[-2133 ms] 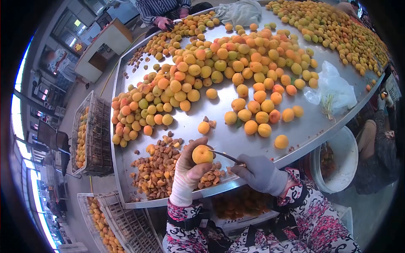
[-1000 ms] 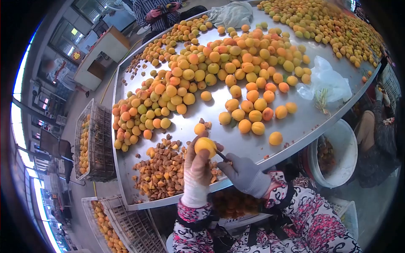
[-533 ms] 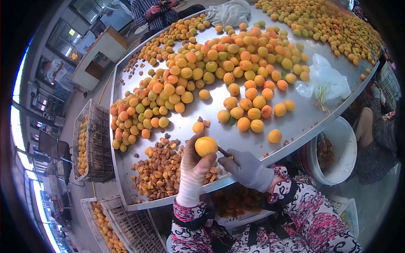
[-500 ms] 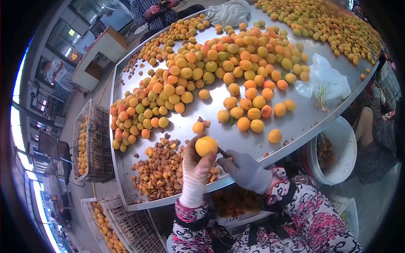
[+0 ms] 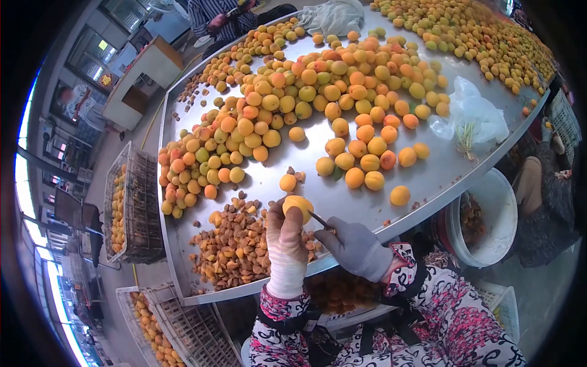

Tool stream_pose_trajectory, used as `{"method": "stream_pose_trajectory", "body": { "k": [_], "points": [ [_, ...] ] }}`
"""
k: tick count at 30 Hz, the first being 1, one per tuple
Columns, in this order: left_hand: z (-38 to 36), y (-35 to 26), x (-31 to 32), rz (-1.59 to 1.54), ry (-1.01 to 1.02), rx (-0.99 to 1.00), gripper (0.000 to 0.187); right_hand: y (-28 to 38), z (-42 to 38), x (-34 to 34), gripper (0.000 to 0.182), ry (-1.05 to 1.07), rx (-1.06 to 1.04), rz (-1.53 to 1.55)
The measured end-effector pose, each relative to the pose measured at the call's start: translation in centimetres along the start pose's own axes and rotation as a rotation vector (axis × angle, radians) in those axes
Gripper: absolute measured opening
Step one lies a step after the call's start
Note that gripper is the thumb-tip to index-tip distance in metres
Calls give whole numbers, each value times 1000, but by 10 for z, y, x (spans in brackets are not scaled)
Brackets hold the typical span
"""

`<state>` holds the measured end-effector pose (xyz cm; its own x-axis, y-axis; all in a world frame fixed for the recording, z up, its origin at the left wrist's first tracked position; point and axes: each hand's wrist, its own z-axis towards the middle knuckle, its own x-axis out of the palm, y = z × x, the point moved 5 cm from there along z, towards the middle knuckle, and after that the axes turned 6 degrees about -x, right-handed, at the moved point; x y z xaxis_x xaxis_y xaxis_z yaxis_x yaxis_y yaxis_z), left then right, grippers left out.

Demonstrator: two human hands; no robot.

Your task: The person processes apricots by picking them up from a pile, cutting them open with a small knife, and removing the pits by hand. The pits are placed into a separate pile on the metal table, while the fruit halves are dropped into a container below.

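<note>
My left hand (image 5: 286, 248), wrapped in white at the palm and wrist, grips a yellow apricot (image 5: 296, 207) between thumb and fingers. A groove or cut line shows on the fruit. My right hand (image 5: 362, 249), in a grey glove, is closed round a small knife (image 5: 320, 220). Its dark blade points left and meets the apricot's right side; how deep the tip sits is hidden. Below and left of my left hand lies a pile of brown pits and apricot pieces (image 5: 229, 251). A single loose apricot (image 5: 287, 182) rests just beyond my fingers.
Apricots (image 5: 263, 113) are heaped across the metal table (image 5: 263, 183). A plastic bag (image 5: 474, 116) lies at the right. Beside the table stand a white bucket (image 5: 498, 214) and crates (image 5: 139, 214) of apricots. Other people sit at the far edge and right side.
The apricot has been turned in my left hand, which shifted slightly, and a line on it now shows. The knife blade has come into view against the fruit.
</note>
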<state>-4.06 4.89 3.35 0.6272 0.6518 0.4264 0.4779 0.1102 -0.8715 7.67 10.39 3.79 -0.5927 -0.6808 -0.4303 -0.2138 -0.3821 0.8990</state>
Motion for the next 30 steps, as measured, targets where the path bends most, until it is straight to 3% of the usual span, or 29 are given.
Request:
{"method": "stream_pose_trajectory", "body": {
  "k": [2,4,5,8,11,13,16,20,23,24,26,28,30],
  "points": [
    [-1,1,1,39,-13,3,49,0,-1,2,27,-5,7,-67],
    [0,16,7,-224,108,-256,49,1,-1,2,31,-77,-52,-224],
    [-2,13,10,-233,104,-271,46,2,-1,1,31,-75,-52,-226],
    [-3,9,11,-202,105,-276,43,3,0,3,35,-4,-32,-335],
    [-4,7,10,-86,-9,-186,39,-3,-3,16,34,-37,-41,-209],
    [-5,7,11,-31,-68,-138,37,-9,-3,23,32,-85,-6,174],
    [-8,6,10,24,-130,-88,35,-8,-5,26,31,-79,74,302],
    [-3,15,-9,-5,-180,-70,33,-6,-5,16,30,-77,-22,-8],
    [2,-9,-17,89,-143,240,23,-2,-4,9,29,57,-82,45],
    [-6,-19,-11,358,-126,314,25,-8,-2,3,33,-12,34,217],
    [-16,-13,0,577,6,339,31,-16,5,-13,36,-154,279,519],
    [-23,-5,17,1000,150,736,40,-12,12,-21,38,-197,359,805],
    [-27,-4,36,1047,161,808,44,-23,15,-14,45,-284,243,638]
  ]
}}
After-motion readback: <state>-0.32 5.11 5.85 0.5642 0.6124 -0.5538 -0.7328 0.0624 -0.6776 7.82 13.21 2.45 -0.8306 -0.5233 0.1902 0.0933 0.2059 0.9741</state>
